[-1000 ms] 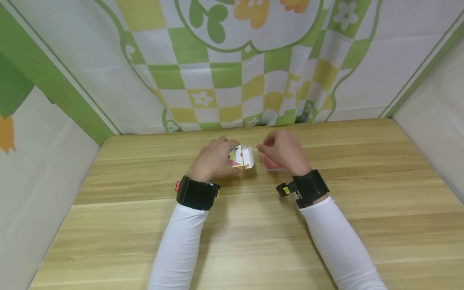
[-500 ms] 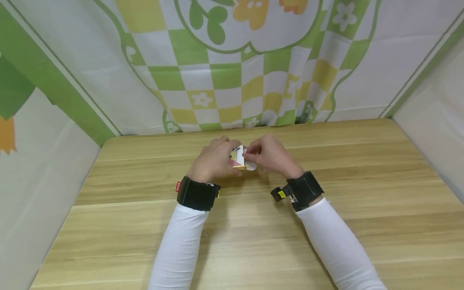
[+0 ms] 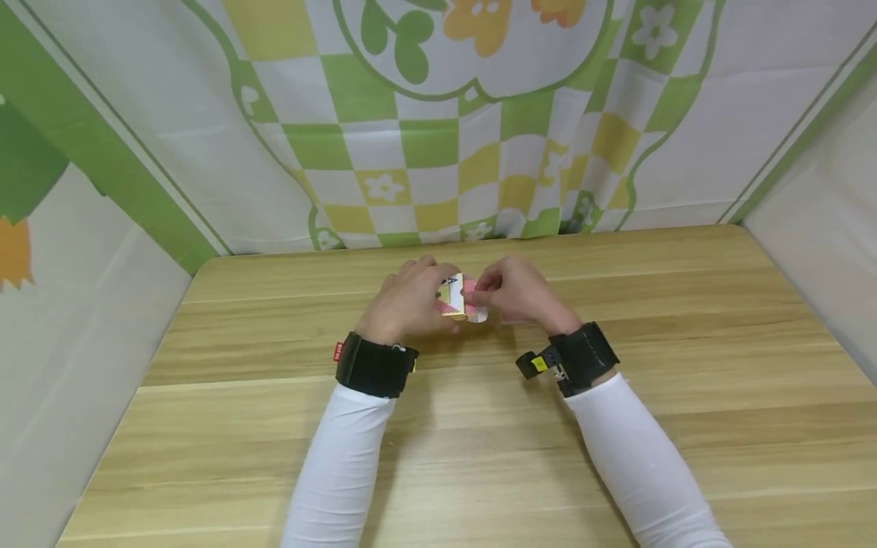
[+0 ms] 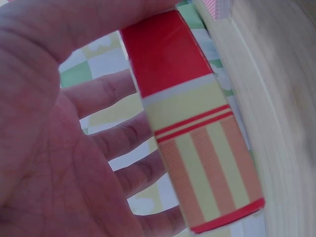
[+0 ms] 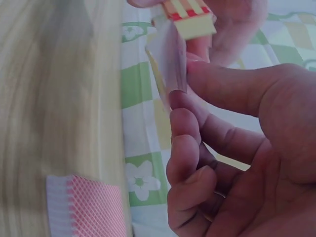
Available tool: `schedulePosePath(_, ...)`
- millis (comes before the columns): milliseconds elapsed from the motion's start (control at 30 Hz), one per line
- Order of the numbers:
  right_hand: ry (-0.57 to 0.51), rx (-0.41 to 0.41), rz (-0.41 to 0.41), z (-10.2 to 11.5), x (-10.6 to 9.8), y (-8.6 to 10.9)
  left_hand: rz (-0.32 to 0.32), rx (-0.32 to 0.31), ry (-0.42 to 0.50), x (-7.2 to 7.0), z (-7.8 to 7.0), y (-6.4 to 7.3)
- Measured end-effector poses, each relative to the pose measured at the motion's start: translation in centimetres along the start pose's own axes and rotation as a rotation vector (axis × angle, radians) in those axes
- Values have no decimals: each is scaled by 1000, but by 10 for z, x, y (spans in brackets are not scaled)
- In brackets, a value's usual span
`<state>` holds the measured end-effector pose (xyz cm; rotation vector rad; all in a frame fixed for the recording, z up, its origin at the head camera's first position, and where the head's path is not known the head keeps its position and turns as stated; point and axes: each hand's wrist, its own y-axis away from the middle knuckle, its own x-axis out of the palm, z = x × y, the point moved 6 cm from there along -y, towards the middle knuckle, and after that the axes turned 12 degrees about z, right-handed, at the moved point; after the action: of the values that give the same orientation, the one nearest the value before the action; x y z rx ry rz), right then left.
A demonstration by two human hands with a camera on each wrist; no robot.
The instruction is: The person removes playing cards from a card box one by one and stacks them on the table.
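Observation:
My left hand holds a playing card box between thumb and fingers, just above the table. In the left wrist view, the side of the box is red, cream and striped. Red-backed playing cards stick out of its right-hand end, beside a white flap. My right hand pinches these cards between thumb and index finger. In the right wrist view, the cards appear as a thin packet at the mouth of the box. How many cards there are cannot be told.
A stack of red-backed cards lies on the wooden table, mostly hidden under my right hand in the head view. A green and yellow checked cloth hangs behind the table's back edge.
My right hand has gone left from above the card stack to the box's mouth, then slightly back right. Red-backed cards now show sticking out there. The left hand stays nearly still.

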<state>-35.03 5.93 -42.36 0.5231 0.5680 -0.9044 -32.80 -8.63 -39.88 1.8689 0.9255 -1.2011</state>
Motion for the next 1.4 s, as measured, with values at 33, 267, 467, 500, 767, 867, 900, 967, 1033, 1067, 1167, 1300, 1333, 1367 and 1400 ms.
schedulePosePath(33,-5,5,3,-1,-1,1,0,-4,0,0,1,0)
schedulePosePath(267,-4,49,11,-11,-13,6,0,-26,-1,0,5,-1)
schedulePosePath(467,-5,112,22,-17,-21,12,4,-35,4,0,6,0)
schedulePosePath(500,2,117,15,-16,-22,14,5,-36,6,0,6,0)
schedulePosePath(767,277,-158,-39,11,-26,16,7,-30,-3,0,5,-1)
schedulePosePath(867,372,-245,13,19,-17,14,7,-30,-7,1,4,-2)
schedulePosePath(900,385,-263,24,21,-14,14,9,-31,-10,1,4,-2)
schedulePosePath(967,388,-260,45,22,-11,12,8,-30,-9,1,3,-2)
schedulePosePath(1033,386,-245,59,23,-8,11,10,-29,-7,1,3,-1)
schedulePosePath(1067,383,-243,62,23,-7,11,10,-29,-7,1,3,-1)
schedulePosePath(1167,371,-248,67,23,-6,9,14,-29,0,1,3,-1)
schedulePosePath(1300,355,-236,73,21,-8,9,16,-30,5,1,4,-1)
schedulePosePath(1333,350,-233,78,20,-8,10,15,-30,5,1,4,-1)
schedulePosePath(1367,349,-230,82,19,-9,10,16,-30,7,1,4,-1)
schedulePosePath(1400,347,-228,86,18,-9,11,16,-31,7,1,4,-1)
